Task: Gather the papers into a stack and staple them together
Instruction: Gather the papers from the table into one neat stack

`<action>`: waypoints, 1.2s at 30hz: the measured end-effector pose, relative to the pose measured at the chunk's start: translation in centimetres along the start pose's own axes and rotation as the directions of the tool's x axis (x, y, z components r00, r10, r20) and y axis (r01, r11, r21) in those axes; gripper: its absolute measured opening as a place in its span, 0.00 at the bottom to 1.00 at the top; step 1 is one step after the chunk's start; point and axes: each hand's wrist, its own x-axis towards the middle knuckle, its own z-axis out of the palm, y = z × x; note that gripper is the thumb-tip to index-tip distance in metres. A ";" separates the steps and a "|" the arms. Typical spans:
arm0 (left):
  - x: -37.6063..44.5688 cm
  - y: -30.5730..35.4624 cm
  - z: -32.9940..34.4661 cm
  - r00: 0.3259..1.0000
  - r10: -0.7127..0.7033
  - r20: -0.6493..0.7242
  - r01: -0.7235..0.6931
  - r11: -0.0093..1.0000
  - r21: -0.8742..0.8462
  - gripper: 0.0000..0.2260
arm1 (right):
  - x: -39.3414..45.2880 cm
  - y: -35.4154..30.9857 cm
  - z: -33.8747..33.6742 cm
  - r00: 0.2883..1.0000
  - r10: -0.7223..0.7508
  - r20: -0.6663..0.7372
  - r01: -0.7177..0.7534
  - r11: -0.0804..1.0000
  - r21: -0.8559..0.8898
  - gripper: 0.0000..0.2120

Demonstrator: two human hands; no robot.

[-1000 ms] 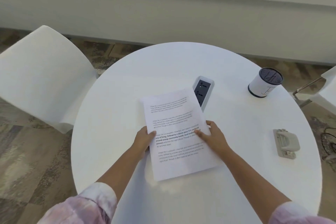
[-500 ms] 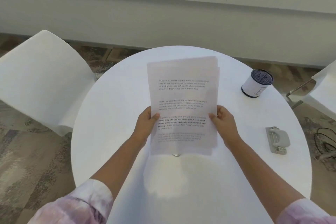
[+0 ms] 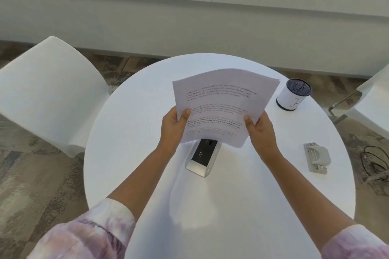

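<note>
A stack of printed white papers point(image 3: 223, 99) is held up above the round white table point(image 3: 130, 132), its top edge bowed and tilted to the right. My left hand point(image 3: 173, 126) grips the stack's lower left edge, thumb on the front page. My right hand point(image 3: 260, 130) grips the lower right edge the same way. The sheets' edges look slightly uneven at the upper right corner. A grey stapler-like device point(image 3: 316, 157) lies flat on the table at the right, apart from both hands.
A silver power module with a black face point(image 3: 203, 157) is set in the table below the papers. A white cup with a dark mesh top point(image 3: 293, 94) stands at the far right. White chairs point(image 3: 48, 90) stand left and right; black cables point(image 3: 374, 162) lie on the floor.
The papers lay flat on the table under both hands; both hands have lifted them upright, then tilted them to the right. The power module, which they half covered, now shows below them.
</note>
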 end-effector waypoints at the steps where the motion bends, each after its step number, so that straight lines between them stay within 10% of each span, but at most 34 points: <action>1: 0.0 0.2 0.1 1.000 0.008 -0.002 -0.008 1.000 -0.012 0.08 | 0.0 -0.2 0.1 1.000 -0.008 -0.005 0.008 1.000 0.007 0.15; 17: -0.4 -0.1 -0.2 0.998 -0.021 0.051 0.023 0.999 -0.031 0.05 | -1.0 1.7 -0.1 0.997 0.040 0.061 -0.039 0.999 -0.024 0.05; 24: -0.2 -0.9 0.0 0.992 -0.115 -0.054 0.109 0.988 -0.107 0.07 | -0.9 2.3 0.0 0.985 0.174 0.020 -0.171 0.981 -0.091 0.21; 27: 0.2 -0.8 0.1 0.975 -0.188 -0.119 0.161 0.965 -0.209 0.06 | -0.7 3.0 0.2 0.847 0.531 -0.037 -0.531 0.847 -0.008 0.34; 31: 0.4 -0.5 0.7 0.954 -0.270 -0.133 0.212 0.916 -0.339 0.08 | -1.0 3.4 0.9 0.593 0.765 0.250 -0.803 0.541 0.250 0.37; 36: -0.7 -0.6 1.8 0.941 -0.325 -0.094 0.255 0.863 -0.437 0.11 | -1.6 4.1 1.6 0.593 0.717 0.366 -0.770 0.371 0.519 0.26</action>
